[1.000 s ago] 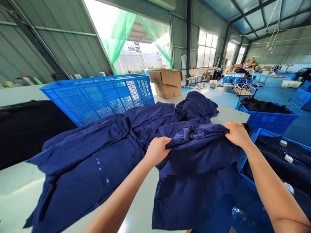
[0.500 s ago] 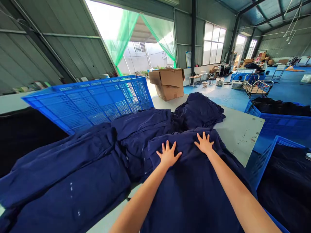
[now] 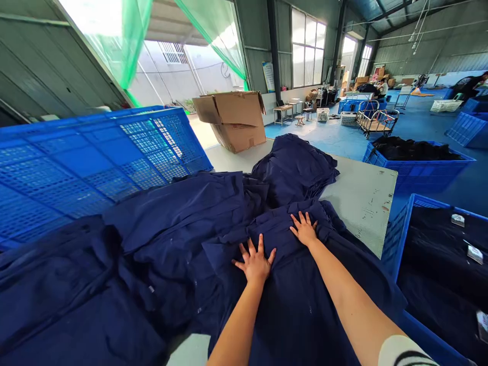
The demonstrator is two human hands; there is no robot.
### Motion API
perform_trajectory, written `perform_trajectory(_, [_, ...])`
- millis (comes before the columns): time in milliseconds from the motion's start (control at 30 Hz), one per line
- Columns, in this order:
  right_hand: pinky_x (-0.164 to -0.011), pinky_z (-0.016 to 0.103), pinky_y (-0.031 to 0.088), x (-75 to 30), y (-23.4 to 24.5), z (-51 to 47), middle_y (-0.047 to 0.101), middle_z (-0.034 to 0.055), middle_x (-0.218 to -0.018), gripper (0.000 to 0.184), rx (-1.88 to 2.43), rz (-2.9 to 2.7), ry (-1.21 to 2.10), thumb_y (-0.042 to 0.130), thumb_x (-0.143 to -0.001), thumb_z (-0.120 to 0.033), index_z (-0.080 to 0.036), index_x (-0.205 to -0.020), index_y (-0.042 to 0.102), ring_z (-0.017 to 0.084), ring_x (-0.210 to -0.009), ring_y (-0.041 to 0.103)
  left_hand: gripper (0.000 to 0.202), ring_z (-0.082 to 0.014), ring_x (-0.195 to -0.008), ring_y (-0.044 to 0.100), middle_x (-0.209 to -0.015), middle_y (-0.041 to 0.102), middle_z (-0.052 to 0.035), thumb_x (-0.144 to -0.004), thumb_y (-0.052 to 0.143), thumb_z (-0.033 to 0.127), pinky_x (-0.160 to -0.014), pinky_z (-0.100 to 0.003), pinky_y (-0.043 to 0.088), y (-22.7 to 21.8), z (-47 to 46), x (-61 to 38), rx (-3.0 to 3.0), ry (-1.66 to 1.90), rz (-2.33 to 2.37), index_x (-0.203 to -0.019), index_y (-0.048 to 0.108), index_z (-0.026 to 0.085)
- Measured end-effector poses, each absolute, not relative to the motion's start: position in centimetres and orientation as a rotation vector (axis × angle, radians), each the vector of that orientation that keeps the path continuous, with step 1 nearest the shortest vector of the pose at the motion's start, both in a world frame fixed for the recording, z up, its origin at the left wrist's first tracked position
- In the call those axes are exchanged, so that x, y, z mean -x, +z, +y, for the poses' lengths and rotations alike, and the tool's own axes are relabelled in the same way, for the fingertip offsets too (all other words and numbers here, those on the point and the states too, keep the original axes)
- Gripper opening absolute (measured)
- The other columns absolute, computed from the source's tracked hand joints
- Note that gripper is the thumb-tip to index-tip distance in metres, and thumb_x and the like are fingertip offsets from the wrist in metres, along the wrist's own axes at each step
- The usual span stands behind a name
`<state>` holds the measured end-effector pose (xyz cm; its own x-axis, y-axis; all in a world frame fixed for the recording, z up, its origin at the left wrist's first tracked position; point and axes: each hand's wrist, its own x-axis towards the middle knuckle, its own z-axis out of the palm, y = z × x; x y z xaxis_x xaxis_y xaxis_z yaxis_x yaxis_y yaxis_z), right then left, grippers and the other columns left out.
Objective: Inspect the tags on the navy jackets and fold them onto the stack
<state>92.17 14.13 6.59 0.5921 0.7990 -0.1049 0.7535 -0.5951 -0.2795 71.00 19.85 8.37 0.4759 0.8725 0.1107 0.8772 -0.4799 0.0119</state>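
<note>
Both hands rest on a navy blue garment [image 3: 290, 300] spread over the table in front of me. My left hand [image 3: 255, 262] lies flat on its left side with fingers spread. Further right and a little higher, my right hand [image 3: 304, 230] presses on the cloth near its folded far edge, its fingers also apart. More navy garments [image 3: 179, 218] lie in overlapping layers to the left. Beyond my hands sits a rumpled navy pile [image 3: 297, 165]. The garment's exact kind cannot be made out.
A large blue plastic crate [image 3: 152, 145] stands at the table's back left, beside an open cardboard box [image 3: 240, 122]. On the right, a blue crate [image 3: 400, 229] holds dark clothes with white tags. Another crate [image 3: 419, 168] of dark cloth stands beyond the table's corner [image 3: 375, 198].
My view has turned to the right. My left hand has moved nearer on the cloth, its fingers still spread, while my right hand stays near the garment's far edge.
</note>
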Motion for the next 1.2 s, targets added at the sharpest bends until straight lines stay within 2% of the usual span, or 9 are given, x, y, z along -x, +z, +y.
perform_trajectory(167, [-0.108, 0.073, 0.011, -92.3, 6.9, 14.1, 0.0, 0.0015, -0.165, 0.06, 2.636, -1.296, 0.361, 0.017, -0.097, -0.06, -0.041, -0.154, 0.007, 0.033, -0.149, -0.006, 0.073, -0.0436, -0.147, 0.005, -0.162, 0.018, -0.011, -0.089, 0.034, 0.068, -0.102, -0.079, 0.015, 8.9, 20.6, -71.1, 2.739, -0.088, -1.641, -0.153, 0.019, 0.036])
perform_trajectory(300, [-0.109, 0.072, 0.01, -92.2, 9.1, 13.1, -0.002, 0.0026, -0.165, 0.062, 2.631, -1.341, 0.554, 0.018, -0.097, -0.06, -0.038, -0.155, 0.009, 0.033, -0.149, -0.007, 0.068, -0.0416, -0.147, 0.011, -0.162, 0.019, -0.0097, -0.09, 0.042, 0.063, -0.102, -0.078, 0.021, 10.6, 21.6, -69.1, 2.989, -0.015, -1.54, -0.151, 0.029, 0.036])
perform_trajectory(367, [-0.108, 0.071, 0.014, -91.6, 10.6, 12.4, 0.006, 0.0055, -0.164, 0.062, 2.627, -1.322, 0.557, 0.024, -0.097, -0.059, -0.035, -0.154, 0.019, 0.036, -0.149, 0.001, 0.056, -0.0355, -0.147, 0.019, -0.16, 0.027, -0.0101, -0.093, 0.045, 0.047, -0.107, -0.07, 0.026, 11.3, 21.7, -67.0, 3.105, -0.094, -1.399, -0.146, 0.04, 0.031])
perform_trajectory(433, [-0.108, 0.068, 0.022, -90.2, 12.1, 11.7, 0.015, 0.0088, -0.163, 0.058, 2.629, -1.276, 0.487, 0.028, -0.098, -0.054, -0.03, -0.151, 0.031, 0.038, -0.147, 0.014, 0.046, -0.028, -0.145, 0.028, -0.156, 0.036, -0.0106, -0.093, 0.044, 0.03, -0.114, -0.057, 0.029, 11.8, 21.3, -64.5, 3.168, -0.216, -1.237, -0.139, 0.051, 0.024])
perform_trajectory(533, [-0.106, 0.058, 0.034, -86.3, 14.1, 10.8, 0.025, 0.0124, -0.16, 0.055, 2.581, -1.291, 0.416, 0.03, -0.099, -0.049, -0.024, -0.147, 0.038, 0.035, -0.141, 0.031, 0.041, -0.0246, -0.143, 0.033, -0.148, 0.047, -0.0098, -0.091, 0.045, 0.021, -0.117, -0.047, 0.03, 12.2, 19.8, -60.5, 3.182, -0.338, -1.034, -0.129, 0.06, 0.022])
perform_trajectory(633, [-0.105, 0.055, 0.037, -81.0, 15.6, 9.6, 0.027, 0.0139, -0.158, 0.056, 2.522, -1.418, 0.387, 0.035, -0.097, -0.049, -0.024, -0.147, 0.037, 0.034, -0.14, 0.034, 0.041, -0.0263, -0.144, 0.032, -0.146, 0.049, -0.0089, -0.089, 0.047, 0.02, -0.118, -0.049, 0.028, 12.8, 17.6, -56.5, 3.162, -0.366, -0.946, -0.128, 0.06, 0.024])
perform_trajectory(900, [-0.11, 0.061, 0.028, -64.7, 18.0, 5.4, 0.032, 0.0117, -0.157, 0.051, 2.39, -1.824, 0.352, 0.051, -0.093, -0.044, -0.027, -0.141, 0.047, 0.035, -0.144, 0.027, 0.041, -0.0278, -0.141, 0.037, -0.14, 0.055, -0.0086, -0.088, 0.048, 0.019, -0.115, -0.052, 0.032, 13.9, 13.4, -41.9, 3.136, -0.305, -0.91, -0.126, 0.061, 0.026])
perform_trajectory(1000, [-0.106, 0.06, 0.036, -57.9, 18.1, 4.1, 0.039, 0.0133, -0.153, 0.047, 2.344, -1.958, 0.344, 0.054, -0.091, -0.042, -0.024, -0.135, 0.053, 0.036, -0.142, 0.032, 0.04, -0.0286, -0.139, 0.04, -0.137, 0.058, -0.0093, -0.087, 0.049, 0.019, -0.114, -0.053, 0.034, 12.9, 12.3, -34.2, 3.091, -0.33, -0.902, -0.124, 0.062, 0.025])
perform_trajectory(1200, [-0.096, 0.045, 0.051, -45.1, 16.2, 2.2, 0.056, 0.0113, -0.138, 0.046, 2.209, -2.141, 0.375, 0.061, -0.086, -0.037, -0.025, -0.13, 0.057, 0.031, -0.13, 0.05, 0.039, -0.0286, -0.135, 0.045, -0.133, 0.061, -0.0094, -0.085, 0.05, 0.017, -0.112, -0.054, 0.036, 9.5, 9.5, -18.5, 3.017, -0.302, -0.976, -0.12, 0.065, 0.025])
